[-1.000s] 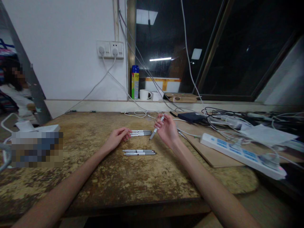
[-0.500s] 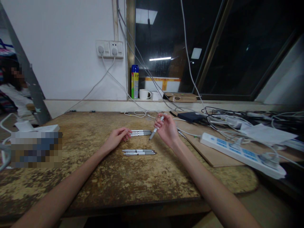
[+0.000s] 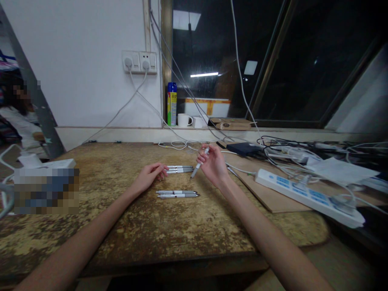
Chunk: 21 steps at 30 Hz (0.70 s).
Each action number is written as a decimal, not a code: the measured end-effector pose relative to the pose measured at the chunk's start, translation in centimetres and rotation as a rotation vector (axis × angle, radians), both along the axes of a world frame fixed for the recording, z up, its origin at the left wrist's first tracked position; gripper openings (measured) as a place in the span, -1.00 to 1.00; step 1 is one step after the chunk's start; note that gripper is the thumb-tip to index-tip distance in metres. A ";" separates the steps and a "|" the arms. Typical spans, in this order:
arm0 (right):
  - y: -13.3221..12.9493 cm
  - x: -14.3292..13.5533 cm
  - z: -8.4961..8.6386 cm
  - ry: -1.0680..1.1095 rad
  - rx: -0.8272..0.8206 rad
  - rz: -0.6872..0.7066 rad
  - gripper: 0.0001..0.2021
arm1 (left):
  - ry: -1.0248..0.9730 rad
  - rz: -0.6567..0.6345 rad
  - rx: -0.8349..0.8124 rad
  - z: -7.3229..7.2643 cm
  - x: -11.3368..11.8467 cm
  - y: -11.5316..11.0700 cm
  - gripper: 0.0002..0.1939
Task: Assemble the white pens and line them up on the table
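Seeing the held pen (image 3: 195, 171) pinched in the fingers of my right hand (image 3: 214, 163), slanting out toward lower left; can't tell if its tip touches the tabletop (image 3: 169, 234). That tip sits just beside the right ends of the back pens (image 3: 181, 171), slightly nearer me. Left hand (image 3: 150, 174): fingers bent, fingertips at the left ends of those back pens; can't tell whether it grips any. Front pens (image 3: 178, 196) lie on the near side of both hands, apart from them, roughly parallel to the back group. Looks: held pen has a white barrel, grey lower section, dark point, upper end partly hidden by fingers. Lying pens match: slim, white and grey, dark tips to the right. Tabletop is worn, blotchy yellow-brown.
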State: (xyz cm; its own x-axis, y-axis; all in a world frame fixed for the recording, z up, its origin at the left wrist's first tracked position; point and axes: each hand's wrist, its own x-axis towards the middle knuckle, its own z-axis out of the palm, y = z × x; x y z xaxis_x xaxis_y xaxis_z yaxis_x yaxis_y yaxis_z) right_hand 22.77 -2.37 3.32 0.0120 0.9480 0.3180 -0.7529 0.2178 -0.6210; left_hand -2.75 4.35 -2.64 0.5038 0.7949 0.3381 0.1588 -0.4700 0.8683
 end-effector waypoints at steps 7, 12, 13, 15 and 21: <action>0.1 -0.2 -0.1 0.001 0.001 0.016 -0.81 | 0.004 0.002 0.004 -0.2 -0.1 0.3 -0.55; 0.2 0.0 -0.2 0.002 0.013 0.025 -0.81 | 0.009 0.012 -0.008 0.1 0.0 -0.1 -0.54; 0.2 0.0 -0.2 -0.004 0.015 0.027 -0.82 | 0.010 0.014 -0.012 0.2 0.1 -0.2 -0.54; 0.1 0.0 -0.2 -0.013 0.016 0.027 -0.84 | 0.013 0.018 -0.015 0.4 0.2 -0.4 -0.54; -0.1 -0.1 0.2 -0.057 0.006 -0.007 -0.78 | 0.012 0.013 -0.009 0.4 0.2 -0.4 -0.54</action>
